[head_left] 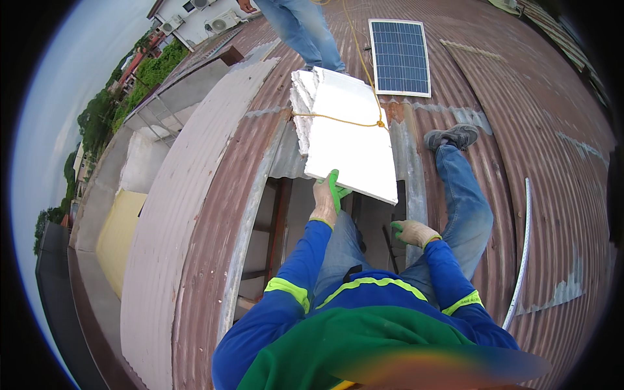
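Note:
My left hand [328,192], in a green and cream glove, grips the lower edge of a stack of white foam boards [348,149], some with broken edges. A yellow rope [335,118] is tied around the stack and runs upward out of view. My right hand [413,233], gloved alike, is below the boards at the right side of an opening in the roof [263,221], fingers slightly bent and apart, holding nothing visible. Dark beams show inside the opening. My right leg lies bent on the corrugated metal roof [481,247].
Another person's jeans-clad legs [299,32] stand beyond the boards. A solar panel [399,57] lies at the upper right, and a long pale metal strip [523,253] at the right. Past the left roof edge are a lower yellow surface [117,240], concrete walls and trees.

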Demonstrator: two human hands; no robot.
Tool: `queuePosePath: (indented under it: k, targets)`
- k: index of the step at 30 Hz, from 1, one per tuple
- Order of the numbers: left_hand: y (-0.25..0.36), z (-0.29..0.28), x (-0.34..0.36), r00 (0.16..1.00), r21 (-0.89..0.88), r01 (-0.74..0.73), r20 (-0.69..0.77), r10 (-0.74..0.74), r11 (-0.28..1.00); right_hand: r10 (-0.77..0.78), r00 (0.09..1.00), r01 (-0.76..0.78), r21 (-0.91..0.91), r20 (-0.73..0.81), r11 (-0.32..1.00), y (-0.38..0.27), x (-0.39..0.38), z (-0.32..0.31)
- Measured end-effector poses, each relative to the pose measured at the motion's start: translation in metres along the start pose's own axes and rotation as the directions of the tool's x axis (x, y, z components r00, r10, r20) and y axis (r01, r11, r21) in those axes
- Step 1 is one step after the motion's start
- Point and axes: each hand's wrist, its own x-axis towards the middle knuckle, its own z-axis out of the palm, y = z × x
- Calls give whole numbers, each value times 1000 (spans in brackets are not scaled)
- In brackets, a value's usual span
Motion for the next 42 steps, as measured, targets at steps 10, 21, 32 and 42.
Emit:
queuePosePath:
  k: [10, 21, 32, 42]
  targets:
    - [71, -86, -25, 990, 181, -138, 37, 134, 974, 44, 996, -45, 23, 75, 999, -1, 3, -3]
    - [-6, -57, -23, 950, 51, 211, 224, -217, 976, 259, 956, -108, 650, -140, 752, 16, 35, 6]
    - [-20, 36, 17, 940, -109, 204, 298, -164, 973, 441, 848, 343, 939, -295, -31, 16, 53, -46]
    - [6, -43, -5, 928, -58, 150, 354, -120, 987, 420, 851, 316, 946, -316, 72, -39, 41, -9]
